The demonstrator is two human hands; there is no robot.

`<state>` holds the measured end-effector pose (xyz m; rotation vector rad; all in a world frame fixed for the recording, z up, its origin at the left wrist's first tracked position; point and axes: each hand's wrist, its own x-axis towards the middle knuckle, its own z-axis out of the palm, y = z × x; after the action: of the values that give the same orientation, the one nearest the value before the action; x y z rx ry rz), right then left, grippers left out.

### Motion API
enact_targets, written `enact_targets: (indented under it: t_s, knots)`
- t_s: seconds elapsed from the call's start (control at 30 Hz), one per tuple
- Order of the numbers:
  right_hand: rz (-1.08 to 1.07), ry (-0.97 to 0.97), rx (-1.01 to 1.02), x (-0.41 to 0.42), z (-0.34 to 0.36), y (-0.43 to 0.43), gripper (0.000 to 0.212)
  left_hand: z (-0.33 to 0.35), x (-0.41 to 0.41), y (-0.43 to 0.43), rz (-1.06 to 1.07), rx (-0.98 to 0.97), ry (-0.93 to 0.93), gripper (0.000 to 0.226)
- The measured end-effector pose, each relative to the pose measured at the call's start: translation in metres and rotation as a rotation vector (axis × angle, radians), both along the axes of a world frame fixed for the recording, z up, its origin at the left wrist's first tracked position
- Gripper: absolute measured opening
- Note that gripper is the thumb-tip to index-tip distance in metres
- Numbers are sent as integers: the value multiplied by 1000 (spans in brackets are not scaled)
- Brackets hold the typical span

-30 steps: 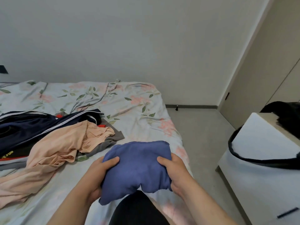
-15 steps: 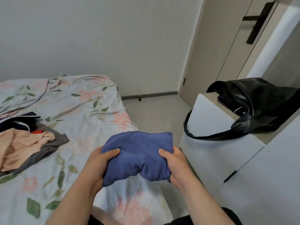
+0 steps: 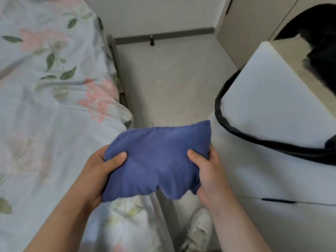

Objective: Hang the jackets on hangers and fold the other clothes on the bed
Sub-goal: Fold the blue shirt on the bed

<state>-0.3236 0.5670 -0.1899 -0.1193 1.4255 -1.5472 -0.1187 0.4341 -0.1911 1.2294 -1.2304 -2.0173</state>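
Observation:
A folded blue garment [image 3: 158, 157] is held in the air between both hands, above the gap between the bed and a white cabinet. My left hand [image 3: 98, 171] grips its left end, thumb on top and fingers underneath. My right hand [image 3: 207, 170] grips its right end the same way. The bed [image 3: 45, 106], with a pale floral cover, fills the left side. The other clothes on the bed are out of view.
A white cabinet [image 3: 269, 124] stands at the right, a black bag [image 3: 320, 44] on top with its strap [image 3: 254, 139] hanging down the front. Grey floor [image 3: 172, 79] runs between bed and cabinet. My white shoe [image 3: 198, 231] shows at the bottom.
The view has swung right and down, away from the clothes pile on the bed. The blue garment, still held in both hands, has gone from over the bed to the gap beside the cabinet.

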Motion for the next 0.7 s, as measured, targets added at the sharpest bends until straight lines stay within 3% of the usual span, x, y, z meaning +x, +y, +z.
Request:
enact_targets:
  t_s: [0.1, 0.3, 0.53, 0.7]
  knots:
    - [13, -12, 13, -22, 9, -19, 32, 9, -18, -17, 40, 72, 14, 25]
    - [130, 88, -21, -75, 89, -41, 47, 90, -41, -38, 31, 142, 27, 52]
    - [353, 275, -111, -130, 247, -26, 50, 249, -80, -11, 84, 67, 39, 47]
    - [286, 397, -114, -160, 358, -12, 63, 358, -113, 5, 91, -3, 80, 38]
